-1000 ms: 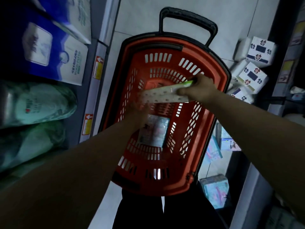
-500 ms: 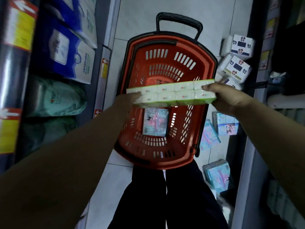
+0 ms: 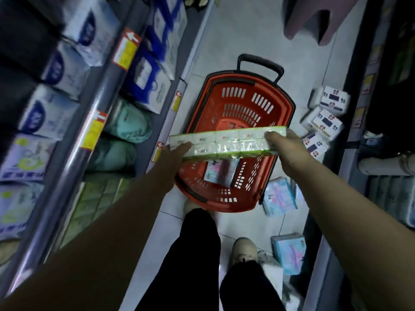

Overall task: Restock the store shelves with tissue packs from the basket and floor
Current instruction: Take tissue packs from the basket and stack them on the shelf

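Both ends gripped: left hand (image 3: pixel 177 151) and right hand (image 3: pixel 283 142) curl their fingers round the long green-edged, film-wrapped tissue multipack (image 3: pixel 226 142), likely so the floppy strip sits level above the red plastic basket (image 3: pixel 285 104). Pale tiled floor (image 3: pixel 235 37) below, loose blue packs (image 3: pixel 279 198) right, stocked metal shelf (image 3: pixel 98 90) left.

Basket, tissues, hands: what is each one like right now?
red basket: stands on the floor, one pack inside.
pink pack: lies flat on the basket's bottom.
long green tissue pack: held level above the basket.
left hand: grips the green pack's left end.
right hand: grips the green pack's right end.
white flowered packs: lie on the floor, right of the basket.
blue packs: lie scattered on the floor.
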Action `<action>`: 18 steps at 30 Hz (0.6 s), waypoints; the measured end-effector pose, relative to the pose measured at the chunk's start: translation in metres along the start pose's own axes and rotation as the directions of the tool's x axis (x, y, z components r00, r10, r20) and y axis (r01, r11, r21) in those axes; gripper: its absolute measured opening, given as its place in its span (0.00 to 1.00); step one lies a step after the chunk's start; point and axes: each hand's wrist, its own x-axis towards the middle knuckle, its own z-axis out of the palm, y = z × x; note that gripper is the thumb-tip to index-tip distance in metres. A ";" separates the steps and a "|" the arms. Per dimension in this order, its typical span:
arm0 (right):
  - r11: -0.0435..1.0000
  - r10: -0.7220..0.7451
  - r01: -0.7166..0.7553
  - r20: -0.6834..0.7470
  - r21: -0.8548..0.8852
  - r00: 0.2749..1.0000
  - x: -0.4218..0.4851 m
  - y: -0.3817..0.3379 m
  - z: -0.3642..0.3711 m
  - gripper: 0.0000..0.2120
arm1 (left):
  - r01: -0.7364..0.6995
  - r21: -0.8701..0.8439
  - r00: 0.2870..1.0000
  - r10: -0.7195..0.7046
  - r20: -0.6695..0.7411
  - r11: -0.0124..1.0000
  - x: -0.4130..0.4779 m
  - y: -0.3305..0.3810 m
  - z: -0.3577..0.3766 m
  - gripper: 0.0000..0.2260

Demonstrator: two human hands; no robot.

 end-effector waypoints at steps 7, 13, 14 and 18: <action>0.985 -0.170 0.166 0.170 0.039 0.971 -0.125 -0.080 -0.027 0.06 | -0.303 -0.016 0.939 0.295 -0.179 0.953 -0.159 0.023 -0.003 0.09; 0.954 -0.286 0.298 0.303 0.004 0.909 -0.232 -0.139 -0.042 0.06 | -0.450 -0.060 0.858 0.413 -0.306 0.891 -0.296 0.041 -0.015 0.17; 0.948 -0.301 0.320 0.320 -0.005 0.898 -0.248 -0.149 -0.043 0.09 | -0.470 -0.071 0.843 0.423 -0.332 0.880 -0.317 0.045 -0.016 0.16; 0.905 -0.383 0.424 0.386 -0.024 0.839 -0.307 -0.188 -0.038 0.20 | -0.566 -0.089 0.744 0.461 -0.484 0.820 -0.387 0.065 -0.027 0.30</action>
